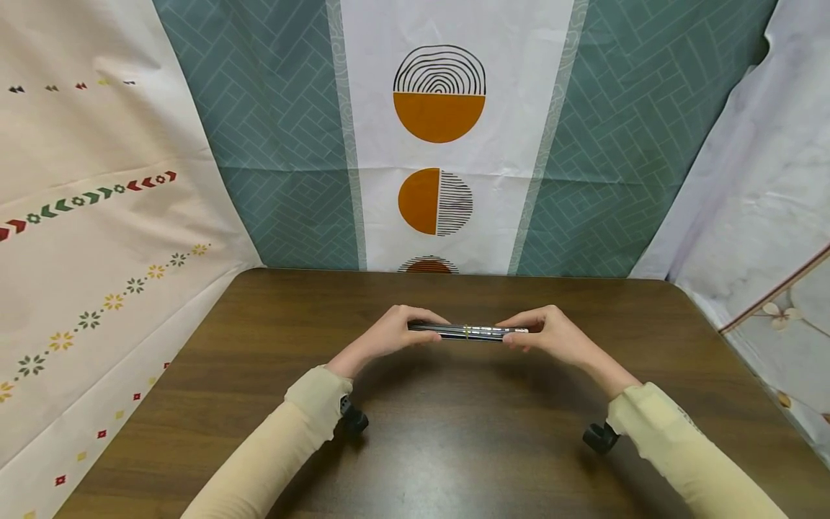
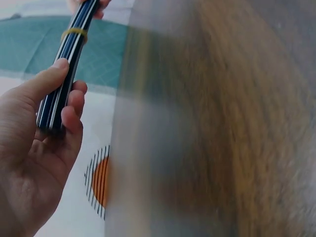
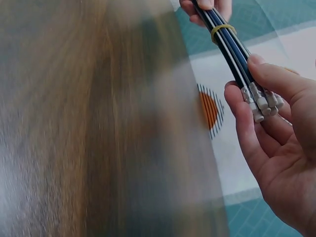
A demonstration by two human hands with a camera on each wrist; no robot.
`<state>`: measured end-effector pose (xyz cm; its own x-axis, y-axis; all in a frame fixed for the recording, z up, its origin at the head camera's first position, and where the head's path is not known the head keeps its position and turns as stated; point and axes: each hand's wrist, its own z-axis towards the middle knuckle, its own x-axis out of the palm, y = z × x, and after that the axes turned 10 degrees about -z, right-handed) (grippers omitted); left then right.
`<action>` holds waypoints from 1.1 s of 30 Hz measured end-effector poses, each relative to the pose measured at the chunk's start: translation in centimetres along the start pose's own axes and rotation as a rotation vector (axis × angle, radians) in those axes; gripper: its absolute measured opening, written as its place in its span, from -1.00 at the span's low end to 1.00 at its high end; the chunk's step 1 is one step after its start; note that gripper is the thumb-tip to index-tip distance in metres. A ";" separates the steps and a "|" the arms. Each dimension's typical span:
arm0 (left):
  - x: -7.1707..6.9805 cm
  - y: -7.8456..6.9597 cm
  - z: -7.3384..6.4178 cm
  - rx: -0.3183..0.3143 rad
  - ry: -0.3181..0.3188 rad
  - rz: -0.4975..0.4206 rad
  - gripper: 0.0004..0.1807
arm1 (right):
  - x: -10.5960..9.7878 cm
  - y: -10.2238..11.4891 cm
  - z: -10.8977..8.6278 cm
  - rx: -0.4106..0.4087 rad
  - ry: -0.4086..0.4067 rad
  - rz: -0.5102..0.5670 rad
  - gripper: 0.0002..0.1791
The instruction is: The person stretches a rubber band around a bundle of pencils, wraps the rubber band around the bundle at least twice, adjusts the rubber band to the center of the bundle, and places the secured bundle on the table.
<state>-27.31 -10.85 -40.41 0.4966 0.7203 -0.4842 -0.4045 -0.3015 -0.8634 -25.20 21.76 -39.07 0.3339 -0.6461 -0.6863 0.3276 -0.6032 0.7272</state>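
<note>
A bundle of dark striped pencils [image 1: 476,332] is held level between both hands, above the far middle of the table. Around its middle runs a yellow rubber band [image 3: 223,30]. My left hand [image 1: 394,331] pinches the plain end, thumb on the near side and fingers behind, as the left wrist view shows. At the other end my right hand [image 1: 551,333] grips the bundle close to the silver ferrules and white erasers [image 3: 264,106]. In the right wrist view the thumb lies on the pencils [image 3: 242,59] and the fingers curl beneath.
Under the hands spreads a brown wooden table [image 1: 428,432]. A patterned cloth [image 1: 447,151] hangs behind its far edge, with pale cloths at the left [image 1: 97,216] and right [image 1: 759,187]. Small black wrist cameras sit below the left cuff [image 1: 353,418] and right cuff [image 1: 601,437].
</note>
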 end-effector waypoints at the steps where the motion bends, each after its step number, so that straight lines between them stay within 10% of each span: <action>1: -0.2 0.2 0.1 -0.006 -0.009 -0.004 -0.72 | -0.1 -0.3 0.0 0.003 0.002 0.006 -0.65; 33: -1.4 3.6 2.2 -0.117 -0.022 0.065 -0.71 | 0.2 -4.7 1.7 0.021 -0.075 -0.096 -0.63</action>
<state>-31.20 -11.57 -42.51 0.4549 0.7103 -0.5372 -0.3419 -0.4177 -0.8418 -28.14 23.69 -42.63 0.2342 -0.6174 -0.7510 0.3366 -0.6732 0.6584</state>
